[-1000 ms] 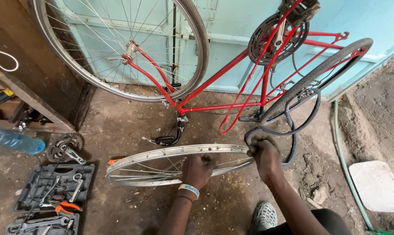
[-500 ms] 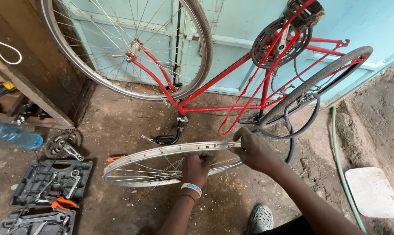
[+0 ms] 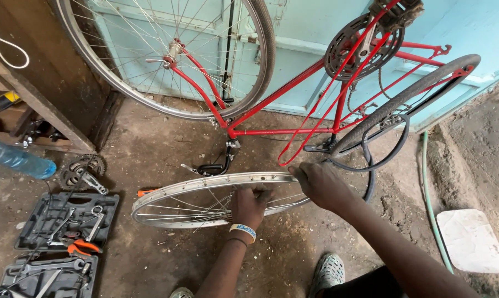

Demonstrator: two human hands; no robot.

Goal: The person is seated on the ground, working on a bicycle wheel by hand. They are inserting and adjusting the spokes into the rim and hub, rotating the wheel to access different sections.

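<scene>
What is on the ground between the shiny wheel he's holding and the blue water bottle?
In the head view, a greasy chainring with crank lies between the bare wheel rim and the bottle.

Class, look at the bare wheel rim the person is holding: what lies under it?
Under the bare wheel rim, through its spokes, only dirt floor shows. The left hand and right hand grip its near edge, covering the ground beneath them.

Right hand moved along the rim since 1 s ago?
Yes. The right hand has slid left along the bare rim, away from the loose black tyre it was gripping, toward the left hand.
</scene>
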